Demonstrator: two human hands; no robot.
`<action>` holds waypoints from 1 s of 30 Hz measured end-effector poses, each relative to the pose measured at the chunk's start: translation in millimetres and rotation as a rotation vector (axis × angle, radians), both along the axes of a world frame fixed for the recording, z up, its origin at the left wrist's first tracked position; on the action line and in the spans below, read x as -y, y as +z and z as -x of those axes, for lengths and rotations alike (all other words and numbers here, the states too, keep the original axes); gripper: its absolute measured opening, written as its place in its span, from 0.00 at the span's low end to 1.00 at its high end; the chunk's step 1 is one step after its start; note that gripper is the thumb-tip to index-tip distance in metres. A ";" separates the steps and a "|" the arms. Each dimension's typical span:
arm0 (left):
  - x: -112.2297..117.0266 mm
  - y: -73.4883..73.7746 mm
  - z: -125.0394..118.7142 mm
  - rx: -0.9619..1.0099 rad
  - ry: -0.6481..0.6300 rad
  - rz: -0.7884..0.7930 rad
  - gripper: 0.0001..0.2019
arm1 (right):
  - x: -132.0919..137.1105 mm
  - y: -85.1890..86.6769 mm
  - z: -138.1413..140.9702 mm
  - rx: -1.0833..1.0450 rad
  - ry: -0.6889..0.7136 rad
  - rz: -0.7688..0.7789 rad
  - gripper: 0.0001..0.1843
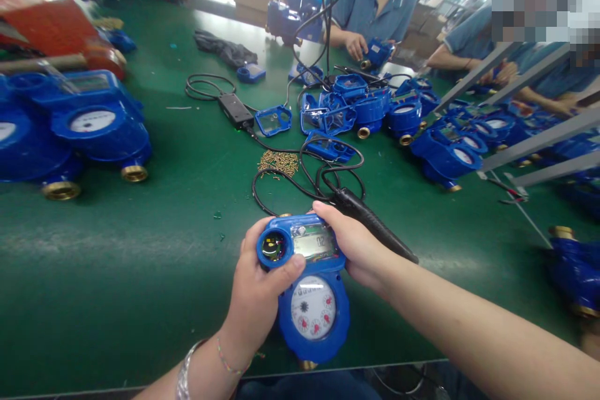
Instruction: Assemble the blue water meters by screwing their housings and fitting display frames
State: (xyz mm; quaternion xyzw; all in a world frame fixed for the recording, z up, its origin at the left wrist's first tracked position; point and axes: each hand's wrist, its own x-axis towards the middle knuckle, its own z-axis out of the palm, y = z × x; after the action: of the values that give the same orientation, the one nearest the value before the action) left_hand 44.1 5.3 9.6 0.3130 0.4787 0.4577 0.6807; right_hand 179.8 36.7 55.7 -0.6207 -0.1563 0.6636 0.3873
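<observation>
Just inside the near edge of the green table (154, 325), the blue meter (314, 271) lies face up, brass end (308, 365) toward that edge, long axis running away: dial (313, 312) nearer, display (310, 242) beyond. The left hand (257, 281) and right hand (360, 247) hold its sides, fingers curled around. Bare tabletop stretches leftward; a black tool (375, 225), then brass screws (280, 164), lie farther off.

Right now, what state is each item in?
Blue meter: held, dial visible
Left hand: gripping meter
Right hand: gripping meter
Digital display: showing digits
Gold screws: loose, piled
Black box: green light showing
Black tool: lying down
Blue frame: lying loose
Dark cloth: crumpled
Background meters: clustered
</observation>
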 end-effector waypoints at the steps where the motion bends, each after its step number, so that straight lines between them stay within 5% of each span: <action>1: -0.4 0.2 1.4 -0.005 -0.014 -0.018 0.30 | 1.4 2.4 -0.4 -0.011 0.003 -0.009 0.11; 4: -2.9 6.8 8.1 -0.116 -0.043 -0.167 0.31 | 9.0 14.1 -1.1 -0.002 0.005 -0.097 0.12; 7: -6.5 18.5 16.6 -0.341 -0.033 -0.508 0.31 | 21.4 24.4 -1.8 0.042 0.032 -0.311 0.18; 10: -9.3 25.2 23.5 -0.420 -0.047 -0.816 0.33 | 34.9 22.3 -3.5 0.115 0.040 -0.576 0.25; 12: -8.6 25.5 26.4 -0.362 -0.064 -0.883 0.32 | 42.5 14.2 -4.9 0.227 0.029 -0.762 0.26; 16: 3.3 26.8 31.9 -0.356 -0.140 -0.830 0.30 | 54.9 -3.0 -5.7 0.366 0.057 -0.990 0.24; 20: 19.5 36.5 35.7 -0.424 -0.156 -0.662 0.38 | 65.2 -8.7 -1.6 0.402 0.062 -0.999 0.24; 26: 27.1 40.4 23.8 -0.376 0.162 -0.624 0.18 | 68.1 -3.7 0.7 0.430 0.112 -1.022 0.23; 30: 32.0 39.7 17.1 -0.369 0.216 -0.581 0.15 | 66.0 -1.0 0.1 0.425 0.144 -1.032 0.23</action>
State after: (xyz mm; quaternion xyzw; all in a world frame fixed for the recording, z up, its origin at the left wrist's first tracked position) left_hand 27.0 -26.7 49.3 0.5182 0.4738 0.5799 0.4132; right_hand 179.7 -29.2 54.8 -0.4585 -0.5772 0.3860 0.5546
